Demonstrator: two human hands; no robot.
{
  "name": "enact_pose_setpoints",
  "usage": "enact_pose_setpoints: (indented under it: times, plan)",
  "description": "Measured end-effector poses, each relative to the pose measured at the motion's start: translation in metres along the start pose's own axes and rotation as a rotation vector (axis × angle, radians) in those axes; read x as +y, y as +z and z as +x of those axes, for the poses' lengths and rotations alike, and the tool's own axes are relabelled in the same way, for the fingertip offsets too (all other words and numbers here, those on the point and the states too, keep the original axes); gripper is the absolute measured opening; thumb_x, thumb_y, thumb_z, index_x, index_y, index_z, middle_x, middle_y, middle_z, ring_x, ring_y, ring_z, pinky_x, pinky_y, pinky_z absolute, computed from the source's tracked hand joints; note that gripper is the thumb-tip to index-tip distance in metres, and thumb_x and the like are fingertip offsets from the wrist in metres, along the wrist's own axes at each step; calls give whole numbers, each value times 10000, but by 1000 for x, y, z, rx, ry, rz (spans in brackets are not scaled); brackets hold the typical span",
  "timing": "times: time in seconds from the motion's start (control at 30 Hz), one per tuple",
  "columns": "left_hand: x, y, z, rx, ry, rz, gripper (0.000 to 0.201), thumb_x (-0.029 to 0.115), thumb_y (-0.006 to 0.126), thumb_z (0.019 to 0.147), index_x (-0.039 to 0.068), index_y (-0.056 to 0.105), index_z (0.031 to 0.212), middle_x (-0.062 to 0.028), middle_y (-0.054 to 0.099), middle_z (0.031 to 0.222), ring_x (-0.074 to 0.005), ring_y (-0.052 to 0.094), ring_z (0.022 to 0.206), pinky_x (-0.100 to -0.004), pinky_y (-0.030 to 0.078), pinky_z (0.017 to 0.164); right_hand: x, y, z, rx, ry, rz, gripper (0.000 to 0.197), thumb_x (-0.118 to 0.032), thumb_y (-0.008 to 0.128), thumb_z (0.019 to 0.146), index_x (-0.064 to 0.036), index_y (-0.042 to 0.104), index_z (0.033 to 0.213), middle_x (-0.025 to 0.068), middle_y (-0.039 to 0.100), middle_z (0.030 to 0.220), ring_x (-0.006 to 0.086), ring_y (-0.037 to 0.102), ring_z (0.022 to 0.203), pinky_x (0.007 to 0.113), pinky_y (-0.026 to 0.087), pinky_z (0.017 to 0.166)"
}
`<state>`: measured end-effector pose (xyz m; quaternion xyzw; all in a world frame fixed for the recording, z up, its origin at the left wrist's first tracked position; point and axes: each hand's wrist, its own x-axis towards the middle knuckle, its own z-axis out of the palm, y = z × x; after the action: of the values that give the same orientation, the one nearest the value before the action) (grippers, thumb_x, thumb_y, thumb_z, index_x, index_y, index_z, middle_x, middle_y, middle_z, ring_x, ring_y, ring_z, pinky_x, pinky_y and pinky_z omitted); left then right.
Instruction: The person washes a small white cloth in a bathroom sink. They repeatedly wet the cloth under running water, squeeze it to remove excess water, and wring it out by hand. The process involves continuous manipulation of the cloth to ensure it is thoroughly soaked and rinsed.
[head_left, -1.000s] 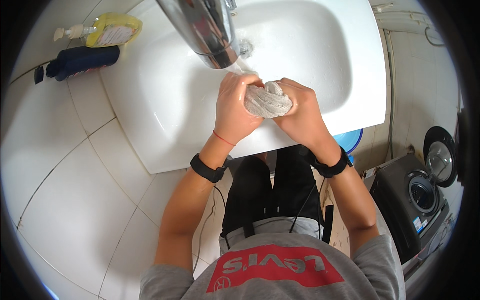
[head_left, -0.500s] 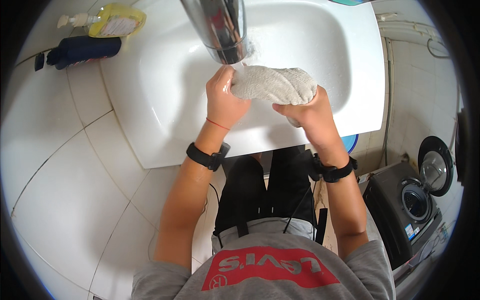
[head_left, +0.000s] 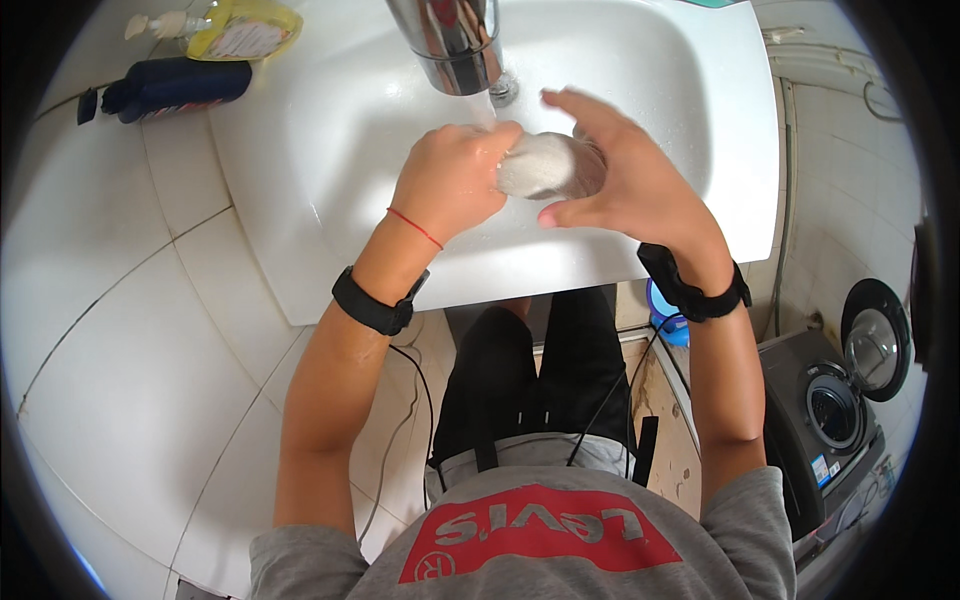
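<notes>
My left hand [head_left: 450, 180] is closed round one end of a wet off-white cloth [head_left: 545, 165]. Water runs from the chrome faucet [head_left: 455, 55] onto that hand, just under the spout. My right hand [head_left: 640, 175] has its thumb and fingers spread apart at the cloth's right end. Its fingers are slightly blurred, and whether they touch the cloth I cannot tell. Both hands are over the white sink basin [head_left: 300, 190]. The cloth looks bunched and its ends are partly hidden by my hands.
A yellow pump bottle [head_left: 245, 30] and a dark blue bottle [head_left: 180, 88] with its cap flipped up lie at the sink's left. Below the basin's right front edge is a blue plastic container [head_left: 668, 310]. A dark front-loading washing machine [head_left: 815, 410] with its door open stands at right.
The right hand has loosened from the cloth, its fingers now spread. The cloth, stretched and twisted between both hands before, is now shorter and bunched. The left hand keeps hold.
</notes>
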<state>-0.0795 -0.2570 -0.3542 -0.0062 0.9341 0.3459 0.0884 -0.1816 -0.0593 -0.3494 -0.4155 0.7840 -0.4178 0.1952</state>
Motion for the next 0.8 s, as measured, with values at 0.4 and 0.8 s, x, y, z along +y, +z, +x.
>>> enact_pose_setpoints:
  times: [0.4, 0.8]
  plan:
    - [-6, 20, 12, -97, -251, 124, 248, 51, 670, 777, 33, 536, 985, -228, 665, 792, -450, 649, 806, -506, 521, 688, 10, 59, 22, -188, 392, -228, 150, -102, 685, 706, -34, 708, 838, 187, 685, 715, 371, 670, 664, 404, 561, 641]
    - [-20, 15, -11, -60, -359, -785, 516, 113, 803, 766, 35, 591, 1230, -57, 661, 1105, -180, 629, 1047, -344, 512, 898, -7, 37, 21, -56, 294, 113, 184, -68, 754, 687, -32, 720, 864, 135, 704, 773, 337, 668, 686, 383, 557, 691]
